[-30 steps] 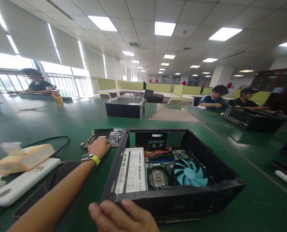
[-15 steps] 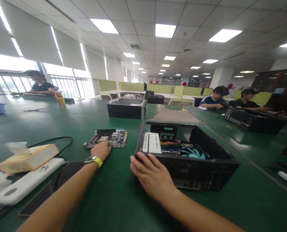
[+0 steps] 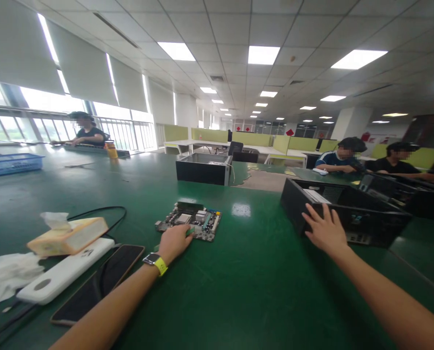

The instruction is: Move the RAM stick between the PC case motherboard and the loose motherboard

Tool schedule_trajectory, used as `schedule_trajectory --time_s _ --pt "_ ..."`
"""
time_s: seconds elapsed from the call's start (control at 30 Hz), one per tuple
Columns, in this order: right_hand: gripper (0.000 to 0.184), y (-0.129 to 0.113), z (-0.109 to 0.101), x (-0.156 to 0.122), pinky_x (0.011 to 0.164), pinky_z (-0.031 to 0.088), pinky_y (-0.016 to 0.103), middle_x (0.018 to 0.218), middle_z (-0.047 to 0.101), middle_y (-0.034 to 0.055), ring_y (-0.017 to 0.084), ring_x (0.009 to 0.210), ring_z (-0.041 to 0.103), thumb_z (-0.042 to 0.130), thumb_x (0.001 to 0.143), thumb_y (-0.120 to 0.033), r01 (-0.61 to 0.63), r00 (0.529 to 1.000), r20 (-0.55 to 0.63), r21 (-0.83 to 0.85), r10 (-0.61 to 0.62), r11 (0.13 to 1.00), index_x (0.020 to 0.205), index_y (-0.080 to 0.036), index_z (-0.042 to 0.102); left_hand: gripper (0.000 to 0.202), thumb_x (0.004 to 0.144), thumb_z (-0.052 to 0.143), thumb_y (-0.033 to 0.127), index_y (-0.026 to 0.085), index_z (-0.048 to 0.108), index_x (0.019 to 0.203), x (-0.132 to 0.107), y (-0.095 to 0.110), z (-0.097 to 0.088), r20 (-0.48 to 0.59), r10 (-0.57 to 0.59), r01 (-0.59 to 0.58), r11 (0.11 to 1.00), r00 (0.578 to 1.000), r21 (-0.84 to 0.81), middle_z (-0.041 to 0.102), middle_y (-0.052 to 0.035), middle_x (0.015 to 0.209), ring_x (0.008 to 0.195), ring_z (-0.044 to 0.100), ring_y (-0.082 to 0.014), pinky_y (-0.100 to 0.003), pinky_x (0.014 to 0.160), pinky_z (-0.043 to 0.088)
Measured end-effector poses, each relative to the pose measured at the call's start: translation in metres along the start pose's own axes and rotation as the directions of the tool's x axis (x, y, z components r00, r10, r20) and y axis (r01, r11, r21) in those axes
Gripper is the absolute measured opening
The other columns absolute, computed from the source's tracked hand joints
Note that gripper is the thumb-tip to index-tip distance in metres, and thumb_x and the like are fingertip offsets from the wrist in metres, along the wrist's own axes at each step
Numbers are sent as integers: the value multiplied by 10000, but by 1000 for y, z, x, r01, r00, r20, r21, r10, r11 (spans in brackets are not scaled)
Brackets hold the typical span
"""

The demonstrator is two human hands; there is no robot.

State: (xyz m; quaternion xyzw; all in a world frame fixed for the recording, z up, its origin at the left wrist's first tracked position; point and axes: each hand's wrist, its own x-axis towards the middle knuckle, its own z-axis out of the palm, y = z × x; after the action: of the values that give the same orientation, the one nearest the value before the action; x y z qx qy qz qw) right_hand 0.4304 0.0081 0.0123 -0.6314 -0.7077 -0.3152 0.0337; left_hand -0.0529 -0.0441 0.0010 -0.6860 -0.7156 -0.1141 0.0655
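Note:
A motherboard (image 3: pixel 204 224) lies flat on the green table, a pale square chip in its middle. My left hand (image 3: pixel 175 241), with a watch on its wrist, is closed at the board's near edge. From both sides of it shows a narrow green strip (image 3: pixel 190 232), like a memory stick; the fingers hide the rest. To the right stands an open black computer case (image 3: pixel 363 218), turned at an angle. My right hand (image 3: pixel 328 232) lies with spread fingers against its near left wall and top rim, gripping nothing. Inside, part of a white-labelled box (image 3: pixel 315 196) shows.
Left of my arm lie a phone (image 3: pixel 100 284), a white power strip (image 3: pixel 67 270), a tissue box (image 3: pixel 69 236) and crumpled tissue (image 3: pixel 10 277). Another case (image 3: pixel 202 170) stands farther back. A blue basket (image 3: pixel 12 165) is far left. People sit at the left and right table sides.
The computer case has slid away to the right, with my right hand against it. My left hand stays at the motherboard's near edge. The camera view has shifted left.

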Motion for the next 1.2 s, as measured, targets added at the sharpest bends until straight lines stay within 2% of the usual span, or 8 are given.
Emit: schedule_trajectory --time_s 0.13,0.27,0.43,0.57,0.67,0.77,1.0,1.2 --pt "632 45 30 -5 1051 19 571 1520 14 -47 402 1338 -77 557 711 -435 -148 983 108 -18 150 989 1314 -273 453 196 807 478 357 211 604 845 -24 42 -3 20 139 -137 989 990 -63 669 -63 912 855 610 -219 -299 731 435" --pt "650 49 34 -5 1053 26 565 1520 14 -26 415 1337 -60 563 701 -476 -297 940 173 -12 295 955 1304 -255 462 136 764 513 313 215 592 816 -57 91 -9 63 318 -307 942 946 -135 663 -60 886 820 611 -218 -308 706 449" --pt "688 -16 4 -13 1014 204 575 1431 317 144 393 1322 184 439 779 -566 -331 943 166 365 288 871 1353 -192 385 181 697 564 255 189 602 860 -105 158 -18 146 497 -462 860 855 -217 663 -99 903 844 615 -265 -377 713 485" --pt "651 -78 -18 -42 1008 338 423 1322 467 149 262 1218 429 351 832 -560 -248 968 225 760 116 600 1319 -131 399 196 727 572 257 148 621 883 -139 205 -6 196 638 -605 769 744 -207 666 -168 855 836 629 -334 -393 579 502" --pt "635 -96 -30 -70 947 415 364 1299 494 127 221 1138 514 370 827 -562 -290 957 250 869 150 402 1313 -153 393 161 820 476 236 166 621 817 -154 219 1 160 723 -692 690 672 -213 664 -139 732 686 652 -278 -312 459 461" --pt "609 -94 -43 -91 963 402 366 1272 521 117 230 1149 503 418 809 -561 -298 950 229 866 211 401 1258 -153 464 173 824 499 336 190 591 817 -149 206 -10 14 799 -770 584 601 -257 657 -75 749 640 631 -214 -283 482 454" --pt "559 -92 -50 -110 969 398 380 1176 602 115 253 1105 538 427 807 -548 -362 932 307 801 194 477 1139 -133 603 189 843 461 313 237 609 933 -83 137 -37 -98 452 -458 830 887 -317 645 -39 982 834 619 -166 -258 729 467" --pt "488 -95 -45 -109 990 380 380 1141 626 98 240 1108 538 438 811 -500 -305 952 267 815 148 493 1082 -150 644 225 831 485 308 251 650 972 -69 121 -21 -31 452 -432 827 892 -359 614 -5 1176 1022 585 -180 -284 881 446"
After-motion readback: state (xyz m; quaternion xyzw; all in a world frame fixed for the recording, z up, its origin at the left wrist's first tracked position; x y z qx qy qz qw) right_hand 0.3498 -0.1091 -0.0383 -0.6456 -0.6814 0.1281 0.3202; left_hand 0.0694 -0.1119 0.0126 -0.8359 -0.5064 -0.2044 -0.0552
